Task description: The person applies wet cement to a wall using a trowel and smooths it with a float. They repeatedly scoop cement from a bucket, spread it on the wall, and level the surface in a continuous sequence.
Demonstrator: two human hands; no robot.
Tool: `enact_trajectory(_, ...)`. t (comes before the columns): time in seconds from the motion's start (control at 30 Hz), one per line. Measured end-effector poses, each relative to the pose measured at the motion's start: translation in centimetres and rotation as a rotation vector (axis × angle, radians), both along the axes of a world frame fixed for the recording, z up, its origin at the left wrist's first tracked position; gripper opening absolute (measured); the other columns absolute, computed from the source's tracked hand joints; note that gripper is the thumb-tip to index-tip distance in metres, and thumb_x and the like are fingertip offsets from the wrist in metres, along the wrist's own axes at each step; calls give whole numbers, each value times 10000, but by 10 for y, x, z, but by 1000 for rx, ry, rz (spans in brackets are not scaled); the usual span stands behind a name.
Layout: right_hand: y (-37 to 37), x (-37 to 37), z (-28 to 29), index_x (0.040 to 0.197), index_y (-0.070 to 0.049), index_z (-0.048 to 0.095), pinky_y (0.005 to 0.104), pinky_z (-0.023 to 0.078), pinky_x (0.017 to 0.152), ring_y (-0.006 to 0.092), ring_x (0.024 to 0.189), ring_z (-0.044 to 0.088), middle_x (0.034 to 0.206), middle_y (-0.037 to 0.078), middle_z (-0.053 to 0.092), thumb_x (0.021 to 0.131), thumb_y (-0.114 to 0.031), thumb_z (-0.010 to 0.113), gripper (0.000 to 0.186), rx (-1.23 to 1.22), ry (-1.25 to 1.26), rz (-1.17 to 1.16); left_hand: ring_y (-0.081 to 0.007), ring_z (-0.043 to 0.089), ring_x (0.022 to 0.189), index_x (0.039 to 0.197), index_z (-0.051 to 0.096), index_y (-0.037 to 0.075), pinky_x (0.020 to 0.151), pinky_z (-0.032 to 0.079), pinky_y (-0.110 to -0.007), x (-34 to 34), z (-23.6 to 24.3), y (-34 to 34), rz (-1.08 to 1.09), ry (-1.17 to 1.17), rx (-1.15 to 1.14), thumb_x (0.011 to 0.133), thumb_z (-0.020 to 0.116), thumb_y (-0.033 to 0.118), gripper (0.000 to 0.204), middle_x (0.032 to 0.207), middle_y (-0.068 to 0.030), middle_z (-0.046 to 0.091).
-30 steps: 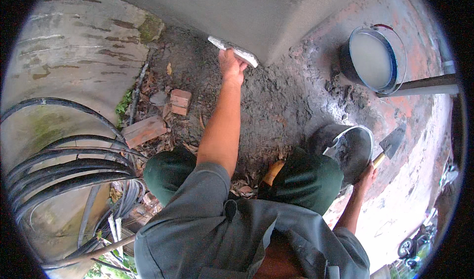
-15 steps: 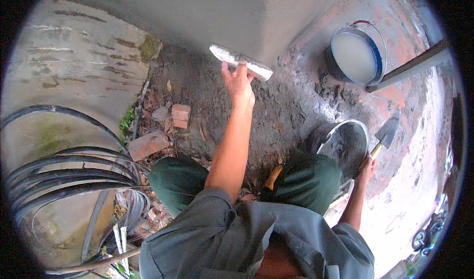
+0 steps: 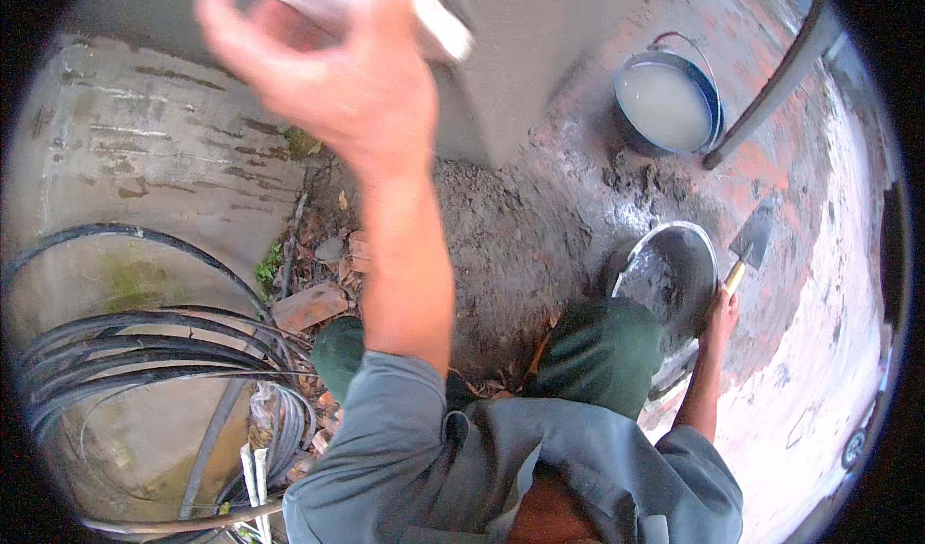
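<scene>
My left hand (image 3: 328, 72), blurred by motion, grips a white-faced float (image 3: 438, 24) high on the grey plastered surface (image 3: 496, 81) at the top of the view. My right hand (image 3: 725, 313) is closed on the wooden handle of a pointed trowel (image 3: 753, 231), held beside the rim of a dark bucket (image 3: 665, 284) with grey mortar inside. Farther up on the right stands a bucket of cloudy liquid (image 3: 665, 101) with its wire handle raised.
Coils of black hose (image 3: 145, 351) lie at the left on stained concrete (image 3: 154, 159). Broken bricks (image 3: 308, 306), leaves and rubble edge the muddy ground (image 3: 501, 245) by my knees. A dark bar (image 3: 771, 81) slants at the upper right.
My left hand has risen sharply up and to the left with the float, now large and blurred in view. My right hand with the trowel has shifted slightly upward in the picture.
</scene>
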State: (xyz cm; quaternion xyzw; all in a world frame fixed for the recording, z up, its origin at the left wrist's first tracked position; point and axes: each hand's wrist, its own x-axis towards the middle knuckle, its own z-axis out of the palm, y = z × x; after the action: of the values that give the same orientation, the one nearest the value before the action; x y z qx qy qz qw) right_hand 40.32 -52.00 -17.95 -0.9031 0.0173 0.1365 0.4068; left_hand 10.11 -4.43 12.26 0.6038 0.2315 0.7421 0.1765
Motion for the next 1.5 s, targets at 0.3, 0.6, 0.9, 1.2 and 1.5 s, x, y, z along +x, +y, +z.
enact_trajectory(0.3, 13, -16, 12, 988, -39, 620, 280, 388, 628, 93, 691, 448, 755, -18, 527, 967, -331, 641, 293, 189, -5, -24, -299, 582, 1126, 1478, 316, -65, 953, 506, -425, -11, 1, -59, -227, 150, 103, 768, 839, 198, 921, 1259, -198, 548)
enact_trajectory(0.6, 16, -32, 60, 1034, -5, 597, 319, 475, 717, 122, 780, 550, 885, 50, 623, 967, -207, 638, 217, 188, -416, 82, -188, 605, 1048, 1516, 309, -18, 881, 533, -330, 60, -151, -128, -904, 144, -997, 865, 739, 124, 793, 1213, -155, 579)
enact_trajectory(0.9, 95, -84, 145, 1542, -201, 380, 227, 450, 530, 82, 663, 591, 986, 56, 663, 972, -221, 656, 633, 571, 115, 361, -228, 582, 1208, 1397, 516, 36, 1088, 440, -432, 99, -173, -114, -1361, -348, -1319, 935, 684, 288, 552, 1299, -96, 616)
enact_trajectory(1.2, 165, -86, 132, 1307, -122, 584, 230, 397, 463, 72, 662, 557, 900, -17, 620, 1011, -658, 419, 634, 946, 657, 483, -211, 618, 1161, 1300, 562, -1, 1034, 490, -406, 100, -155, -133, -1681, -179, -1356, 979, 586, 268, 419, 1264, -119, 638)
enact_trajectory(1.5, 158, -97, 120, 1265, -83, 607, 335, 554, 725, 169, 913, 664, 1103, 43, 687, 969, -380, 671, 424, 1159, 727, 238, -125, 636, 1044, 1275, 650, -30, 934, 520, -286, 97, -129, -149, -1525, 407, -936, 968, 683, 233, 405, 1171, -77, 698)
